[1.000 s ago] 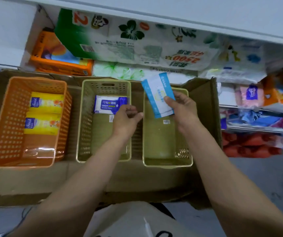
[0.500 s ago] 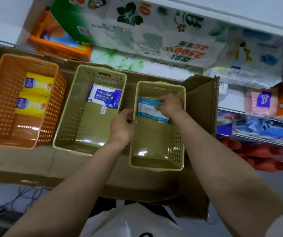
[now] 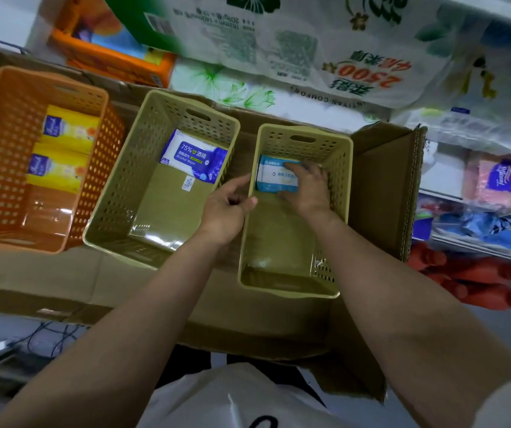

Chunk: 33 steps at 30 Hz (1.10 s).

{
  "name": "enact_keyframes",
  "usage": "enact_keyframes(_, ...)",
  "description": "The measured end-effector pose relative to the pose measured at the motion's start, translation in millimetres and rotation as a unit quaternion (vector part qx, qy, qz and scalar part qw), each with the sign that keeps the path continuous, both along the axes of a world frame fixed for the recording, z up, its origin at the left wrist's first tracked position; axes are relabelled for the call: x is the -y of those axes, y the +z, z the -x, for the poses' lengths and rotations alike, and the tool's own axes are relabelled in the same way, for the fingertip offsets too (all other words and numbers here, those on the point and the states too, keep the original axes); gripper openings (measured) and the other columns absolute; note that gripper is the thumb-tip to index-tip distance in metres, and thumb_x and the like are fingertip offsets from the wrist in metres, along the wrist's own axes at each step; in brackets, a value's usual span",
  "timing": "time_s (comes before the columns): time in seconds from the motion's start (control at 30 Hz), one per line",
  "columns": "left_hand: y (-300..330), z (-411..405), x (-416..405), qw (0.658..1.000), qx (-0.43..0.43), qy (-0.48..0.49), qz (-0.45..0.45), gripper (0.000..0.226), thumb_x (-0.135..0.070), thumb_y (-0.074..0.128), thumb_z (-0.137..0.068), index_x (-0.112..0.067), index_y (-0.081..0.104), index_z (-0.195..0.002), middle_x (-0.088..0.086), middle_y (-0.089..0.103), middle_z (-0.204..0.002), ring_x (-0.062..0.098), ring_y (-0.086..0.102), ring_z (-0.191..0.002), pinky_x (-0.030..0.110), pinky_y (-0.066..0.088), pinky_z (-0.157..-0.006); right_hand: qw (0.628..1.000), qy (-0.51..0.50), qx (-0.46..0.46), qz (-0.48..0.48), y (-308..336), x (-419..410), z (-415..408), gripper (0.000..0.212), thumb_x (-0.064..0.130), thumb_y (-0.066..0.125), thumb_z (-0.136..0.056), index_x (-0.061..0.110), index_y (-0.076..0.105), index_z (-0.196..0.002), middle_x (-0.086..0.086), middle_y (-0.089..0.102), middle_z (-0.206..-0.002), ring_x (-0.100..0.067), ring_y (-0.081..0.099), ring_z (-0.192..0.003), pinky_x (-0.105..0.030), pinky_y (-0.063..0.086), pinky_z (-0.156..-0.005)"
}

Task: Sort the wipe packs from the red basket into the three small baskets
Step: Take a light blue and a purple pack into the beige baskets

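Note:
Three small baskets stand in a row on cardboard. The orange basket (image 3: 7, 125) on the left holds two yellow wipe packs (image 3: 68, 131). The middle beige basket (image 3: 143, 156) holds a dark blue alcohol wipe pack (image 3: 194, 159). Inside the far end of the right beige basket (image 3: 345, 168) lies a light blue and white wipe pack (image 3: 274, 177), and my right hand (image 3: 308, 188) grips it with thumb and fingers. My left hand (image 3: 228, 203) hangs loosely curled over the gap between the two beige baskets and holds nothing. The red basket is out of view.
The baskets sit in an open cardboard box (image 3: 383, 186) whose flap rises on the right. Behind them a shelf carries large tissue packs (image 3: 325, 57) and an orange box (image 3: 109, 54). More packaged goods (image 3: 498, 183) fill shelves on the right.
My right hand has brought the light blue pack down from above the right basket and laid it flat at the basket's far end. The camera has come closer.

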<state>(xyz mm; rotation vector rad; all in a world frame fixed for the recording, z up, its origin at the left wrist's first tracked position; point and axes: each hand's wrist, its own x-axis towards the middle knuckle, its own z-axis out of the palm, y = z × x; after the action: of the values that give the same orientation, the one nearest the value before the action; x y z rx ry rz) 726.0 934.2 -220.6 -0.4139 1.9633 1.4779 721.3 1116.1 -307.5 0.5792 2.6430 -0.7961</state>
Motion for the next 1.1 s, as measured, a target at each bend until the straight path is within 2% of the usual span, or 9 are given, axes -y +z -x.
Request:
enact_keyframes(0.1,-2.0,0.2,-1.0,1.000,-0.004,0.010,-0.015,0.048,-0.004,0.063,-0.093,-0.025,0.058,-0.135,0.026,0.064,-0.106,0.030,0.066,-0.102,0.036,0.055,-0.094,1.000,-0.003,-0.008,-0.002,-0.9,-1.6,2.5,0.068,0.025,0.077,-0.082,0.030,0.047,-0.144,-0.006,0.036,-0.151,-0.031,0.027,-0.140,-0.045,0.024,-0.119)
enact_keyframes(0.2,-5.4,-0.2,-1.5,0.999,-0.005,0.018,-0.031,0.048,-0.002,0.063,-0.092,-0.025,0.058,-0.133,0.019,0.060,-0.095,0.025,0.062,-0.093,0.042,0.054,-0.096,1.000,-0.011,-0.005,-0.021,-0.6,1.5,3.7,0.072,0.024,0.077,-0.081,0.030,0.045,-0.145,-0.006,0.036,-0.150,-0.030,0.027,-0.140,-0.045,0.027,-0.117)
enact_keyframes(0.4,-9.5,-0.6,-3.0,0.999,-0.006,0.032,-0.023,0.047,-0.005,0.065,-0.091,-0.031,0.061,-0.130,0.016,0.062,-0.098,0.025,0.064,-0.099,0.043,0.054,-0.096,0.999,0.001,0.019,-0.028,6.5,2.3,5.9,0.076,0.025,0.077,-0.081,0.026,0.040,-0.147,-0.009,0.035,-0.149,-0.030,0.028,-0.139,-0.044,0.029,-0.116)
enact_keyframes(0.63,0.3,4.3,-3.4,0.999,0.005,0.029,0.026,0.046,-0.021,0.066,-0.093,-0.027,0.054,-0.137,0.000,0.057,-0.132,0.019,0.055,-0.119,0.033,0.048,-0.098,0.995,0.042,0.087,-0.016,45.0,-10.2,21.3,0.061,0.034,0.074,-0.085,0.016,0.053,-0.140,-0.012,0.052,-0.138,-0.029,0.050,-0.126,-0.038,0.043,-0.105)
enact_keyframes(0.73,18.7,12.4,7.5,1.000,0.010,0.013,0.020,0.046,-0.024,0.064,-0.094,-0.017,0.053,-0.138,0.005,0.058,-0.136,0.025,0.057,-0.120,0.040,0.047,-0.104,0.994,0.063,0.072,-0.052,83.8,-13.5,29.7,0.049,0.034,0.070,-0.088,0.013,0.060,-0.131,-0.011,0.060,-0.131,-0.028,0.057,-0.118,-0.034,0.047,-0.095)
enact_keyframes(0.8,39.0,19.5,21.9,0.999,-0.027,0.004,0.022,0.041,-0.023,0.064,-0.094,-0.013,0.058,-0.133,0.009,0.061,-0.130,0.026,0.059,-0.116,0.041,0.048,-0.103,0.995,0.063,0.026,-0.066,115.7,-12.2,34.4,0.045,0.030,0.069,-0.088,0.012,0.062,-0.128,-0.011,0.061,-0.130,-0.027,0.056,-0.117,-0.030,0.045,-0.090)
enact_keyframes(0.9,77.2,30.8,58.1,0.991,-0.122,-0.009,0.047,0.034,-0.023,0.065,-0.093,-0.012,0.062,-0.125,0.006,0.066,-0.118,0.020,0.062,-0.103,0.033,0.050,-0.092,0.994,0.069,-0.046,-0.078,169.4,2.9,34.7,0.049,0.026,0.067,-0.089,0.015,0.057,-0.136,-0.011,0.053,-0.140,-0.027,0.050,-0.127,-0.031,0.042,-0.098)
enact_keyframes(1.03,130.1,36.4,130.6,0.949,-0.286,-0.052,0.122,0.031,-0.024,0.065,-0.092,-0.013,0.065,-0.121,0.001,0.069,-0.110,0.013,0.062,-0.098,0.025,0.046,-0.089,0.974,0.109,-0.148,-0.129,235.3,49.8,18.1,0.044,0.033,0.063,-0.093,0.014,0.058,-0.133,-0.011,0.054,-0.137,-0.029,0.050,-0.125,-0.036,0.041,-0.099)
enact_keyframes(1.1,150.7,30.5,177.1,0.921,-0.351,-0.065,0.158,0.030,-0.023,0.065,-0.092,-0.013,0.065,-0.121,0.004,0.069,-0.113,0.018,0.063,-0.103,0.028,0.045,-0.090,0.965,0.119,-0.182,-0.148,260.3,84.2,4.3,0.044,0.036,0.061,-0.095,0.015,0.058,-0.134,-0.010,0.055,-0.136,-0.028,0.049,-0.126,-0.036,0.040,-0.099)
